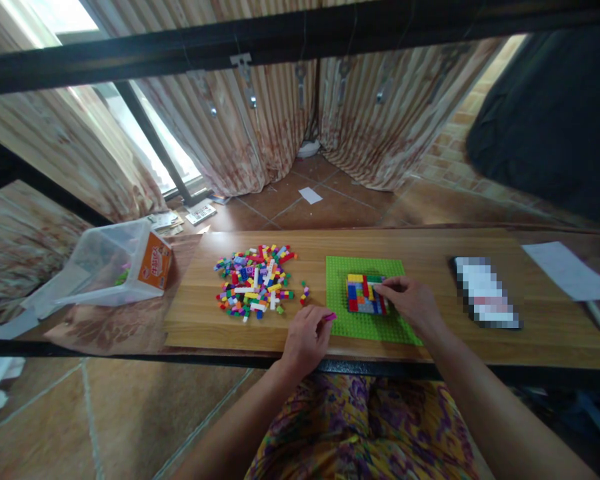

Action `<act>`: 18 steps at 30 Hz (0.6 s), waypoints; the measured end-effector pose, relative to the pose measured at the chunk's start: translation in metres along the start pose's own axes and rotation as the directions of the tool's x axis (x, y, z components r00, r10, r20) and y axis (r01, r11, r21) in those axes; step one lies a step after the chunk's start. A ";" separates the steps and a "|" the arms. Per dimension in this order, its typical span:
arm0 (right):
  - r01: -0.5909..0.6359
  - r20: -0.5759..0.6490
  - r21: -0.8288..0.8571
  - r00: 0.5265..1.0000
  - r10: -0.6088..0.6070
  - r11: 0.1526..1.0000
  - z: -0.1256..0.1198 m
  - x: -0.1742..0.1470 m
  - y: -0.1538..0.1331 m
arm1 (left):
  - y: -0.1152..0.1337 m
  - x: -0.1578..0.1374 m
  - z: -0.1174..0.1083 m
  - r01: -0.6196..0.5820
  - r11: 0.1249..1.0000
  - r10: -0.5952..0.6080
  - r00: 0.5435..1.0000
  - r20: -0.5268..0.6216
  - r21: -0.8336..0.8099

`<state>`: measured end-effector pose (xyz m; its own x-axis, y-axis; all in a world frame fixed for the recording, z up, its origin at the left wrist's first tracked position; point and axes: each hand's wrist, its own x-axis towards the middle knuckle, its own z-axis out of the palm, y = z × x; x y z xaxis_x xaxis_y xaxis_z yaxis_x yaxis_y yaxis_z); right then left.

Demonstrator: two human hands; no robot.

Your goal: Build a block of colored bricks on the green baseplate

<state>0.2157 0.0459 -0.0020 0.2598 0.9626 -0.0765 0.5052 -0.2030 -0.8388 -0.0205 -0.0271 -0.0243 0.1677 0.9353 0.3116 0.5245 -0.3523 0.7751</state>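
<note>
A green baseplate (pixel 340 325) lies on the wooden table, carrying a square build of coloured toy bricks (pixel 361 301). My right hand (pixel 411 301) reaches over the build's right side, its thumb and fingertips closed together at a brick there. Whether that brick is held or only pressed is hidden by the fingers. Beside the plate's left edge, my left hand (pixel 306 337) rests low with a magenta toy brick (pixel 329 317) pinched between thumb and forefinger. A loose heap of mixed toy bricks (pixel 253 283) spreads to the left, with a few bricks (pixel 305 293) lying apart from it.
On the left stands a clear plastic box (pixel 113 243) with an orange label, a few green pieces inside. A phone-like object (pixel 486 293), blurred out, lies right of the baseplate. White paper (pixel 573 270) lies at the far right. A dark bar crosses above the table.
</note>
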 end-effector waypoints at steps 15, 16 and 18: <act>0.184 -0.128 0.041 0.976 -0.177 0.982 0.008 -0.043 -0.011 | -0.001 -0.002 0.000 -0.041 0.999 0.040 0.999 -0.033 -0.023; 0.234 -0.107 0.038 0.968 -0.229 0.972 0.012 -0.053 -0.013 | -0.001 -0.003 -0.001 -0.041 0.999 0.040 0.999 -0.032 -0.022; 0.331 0.026 0.029 0.943 -0.331 0.943 0.021 -0.072 -0.017 | 0.000 -0.003 -0.001 -0.039 0.999 0.039 0.999 -0.019 -0.016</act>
<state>0.1711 -0.0164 0.0069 0.0563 0.9798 0.1918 0.5389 0.1319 -0.8320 -0.0219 -0.0299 -0.0244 0.1723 0.9202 0.3516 0.5039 -0.3890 0.7712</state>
